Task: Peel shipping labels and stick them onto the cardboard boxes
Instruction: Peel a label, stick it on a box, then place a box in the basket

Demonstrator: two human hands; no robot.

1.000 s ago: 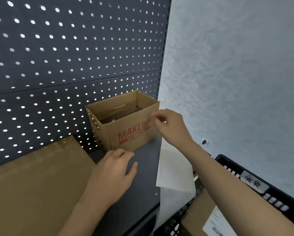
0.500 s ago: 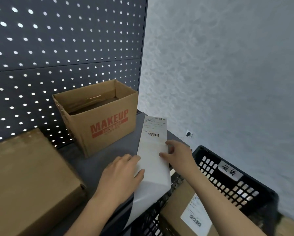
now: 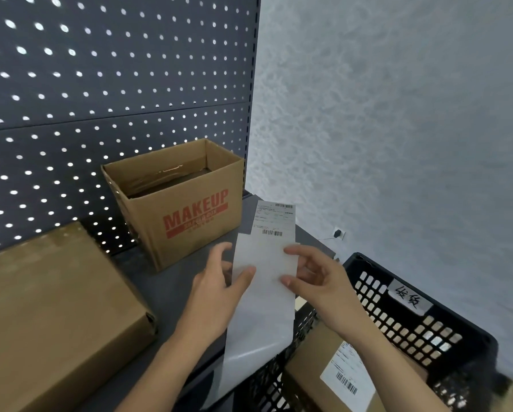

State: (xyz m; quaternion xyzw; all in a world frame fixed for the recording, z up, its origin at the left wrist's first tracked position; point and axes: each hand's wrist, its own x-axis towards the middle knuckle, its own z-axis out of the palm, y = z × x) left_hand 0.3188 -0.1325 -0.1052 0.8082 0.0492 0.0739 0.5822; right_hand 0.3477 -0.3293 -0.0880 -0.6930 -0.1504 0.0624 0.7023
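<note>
A long white label strip [image 3: 264, 292] lies on the dark shelf [image 3: 178, 289] and hangs over its front edge. One printed shipping label [image 3: 274, 220] with barcodes sits at the strip's far end. My left hand [image 3: 219, 289] pinches the strip's left edge with thumb on top. My right hand [image 3: 314, 278] pinches its right edge just below the printed label. An open cardboard box [image 3: 187, 209] marked MAKEUP stands behind the strip. A closed flat cardboard box [image 3: 50, 316] lies at the left.
A black perforated crate [image 3: 412, 319] stands at the lower right, holding a cardboard box [image 3: 311, 364] that bears a stuck label [image 3: 347, 373]. A dark pegboard [image 3: 115, 84] backs the shelf. A grey wall is on the right.
My right hand came down from the MAKEUP box's front to the strip. My left hand moved from flat on the shelf to pinching the strip's left edge. Both now hold it.
</note>
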